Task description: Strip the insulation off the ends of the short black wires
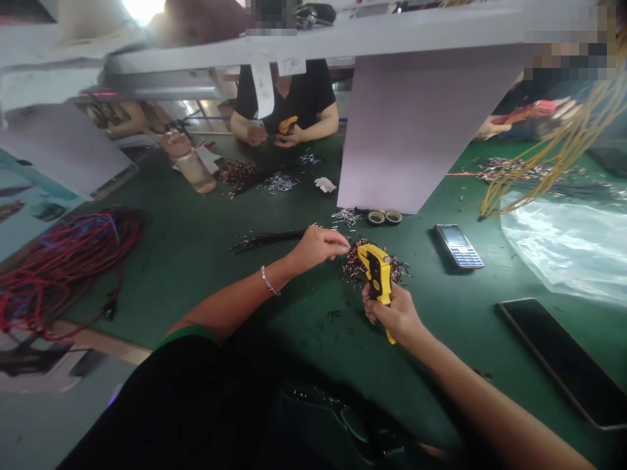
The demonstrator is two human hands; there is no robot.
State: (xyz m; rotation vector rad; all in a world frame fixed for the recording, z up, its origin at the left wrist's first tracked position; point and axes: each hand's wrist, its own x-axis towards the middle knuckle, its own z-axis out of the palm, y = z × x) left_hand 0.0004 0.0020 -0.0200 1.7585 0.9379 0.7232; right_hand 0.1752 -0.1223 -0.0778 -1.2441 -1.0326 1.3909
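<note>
My right hand (394,313) is wrapped round the handles of a yellow-and-black wire stripper (377,274), its head pointing up and away. Just left of the tool, my left hand (321,248) is closed in a pinch at the edge of a heap of short wire pieces (353,266). Whatever lies between those fingertips is too small to make out. Behind the left hand, a bundle of black wires (272,239) stretches to the left on the green table (294,320). A little pile of silvery terminals (347,216) sits beyond the hands.
Two tape rolls (385,217) lie near an upright panel (392,137). To the right are a keypad phone (459,246), a large dark phone (563,359) and a clear plastic bag (568,248). Red cables (68,267) are coiled at left. Across the table, a person holds a yellow tool (288,125).
</note>
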